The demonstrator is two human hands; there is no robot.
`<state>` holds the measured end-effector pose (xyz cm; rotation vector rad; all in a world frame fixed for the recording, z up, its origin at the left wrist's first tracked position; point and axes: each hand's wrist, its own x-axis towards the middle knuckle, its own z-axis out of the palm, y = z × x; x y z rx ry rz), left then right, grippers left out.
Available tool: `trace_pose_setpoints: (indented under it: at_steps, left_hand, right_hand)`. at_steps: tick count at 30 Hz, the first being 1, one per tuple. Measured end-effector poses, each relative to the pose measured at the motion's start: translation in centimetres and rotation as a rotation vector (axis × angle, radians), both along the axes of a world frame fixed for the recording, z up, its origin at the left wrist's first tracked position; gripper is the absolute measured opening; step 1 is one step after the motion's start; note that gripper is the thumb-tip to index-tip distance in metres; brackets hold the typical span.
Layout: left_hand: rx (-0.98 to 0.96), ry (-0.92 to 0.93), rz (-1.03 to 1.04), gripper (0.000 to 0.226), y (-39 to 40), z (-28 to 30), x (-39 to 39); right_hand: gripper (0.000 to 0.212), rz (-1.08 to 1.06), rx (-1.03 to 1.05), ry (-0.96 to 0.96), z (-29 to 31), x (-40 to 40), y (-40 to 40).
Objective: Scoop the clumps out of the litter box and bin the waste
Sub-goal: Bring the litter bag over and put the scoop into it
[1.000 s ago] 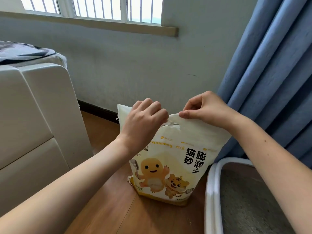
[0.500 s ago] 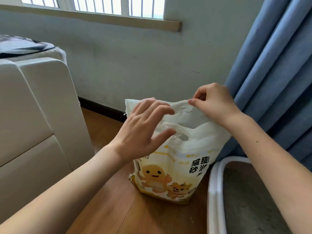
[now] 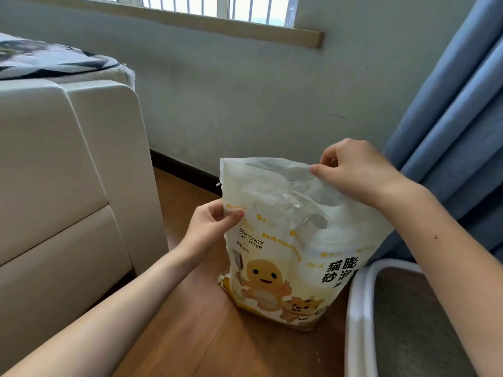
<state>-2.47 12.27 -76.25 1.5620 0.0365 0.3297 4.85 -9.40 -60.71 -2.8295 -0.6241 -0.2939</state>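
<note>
We are seeing the white-rimmed plastic litter box (image 3: 359, 308) of grey litter sitting in the lower right of the frame, untouched, while we are handling the cream and yellow plastic cat litter bag (image 3: 275, 257) standing at centre on the brown wooden floor (image 3: 190, 336). Our right hand (image 3: 356, 170) is pinching its top edge and our left hand (image 3: 212, 227) is pinching its left edge, probably spreading the mouth open.

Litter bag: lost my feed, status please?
Left hand pinches bag side edge. Right hand pinches top rim. Bag upright on floor beside litter box. Nothing blocking.
</note>
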Motion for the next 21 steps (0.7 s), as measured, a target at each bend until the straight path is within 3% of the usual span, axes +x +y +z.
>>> trace_pose_setpoints:
  at_steps: [3, 6, 9, 12, 14, 16, 18, 21]
  left_hand:
    - [0.013, -0.007, 0.014, 0.014, -0.4, 0.3, 0.4]
    - [0.044, -0.021, 0.020, 0.008, -0.8, 0.4, 0.8]
    - [0.125, -0.116, 0.041, 0.009, -1.5, 1.1, 0.7]
    - [0.273, -0.087, 0.047, 0.018, -1.7, 1.0, 1.1]
    - [0.233, 0.061, -0.009, 0.017, -1.4, -0.3, 1.5]
    - [0.154, 0.133, -0.090, 0.013, -1.0, -1.7, 1.4]
    - [0.135, 0.177, -0.194, 0.005, -0.6, -2.9, 1.2]
    - [0.257, 0.279, -0.293, 0.016, 0.1, -6.0, 1.5]
  right_hand:
    - [0.032, 0.069, -0.017, -0.146, 0.3, -1.3, 1.5]
    - [0.033, 0.397, -0.034, -0.315, 0.8, -3.9, 5.1]
    - [0.025, 0.665, -0.470, -0.393, -0.8, -5.7, 10.9]
    - [0.013, 0.512, -0.962, -0.214, -3.7, -5.0, 14.7]
    - [0.008, 0.416, -1.095, -0.139, -4.4, -4.1, 15.2]
    - [0.005, 0.422, -1.152, -0.157, -4.1, -3.6, 14.9]
    - [0.012, 0.439, -1.083, -0.163, -3.3, -3.1, 13.9]
    - [0.021, 0.418, -1.010, -0.156, -1.6, -2.0, 10.9]
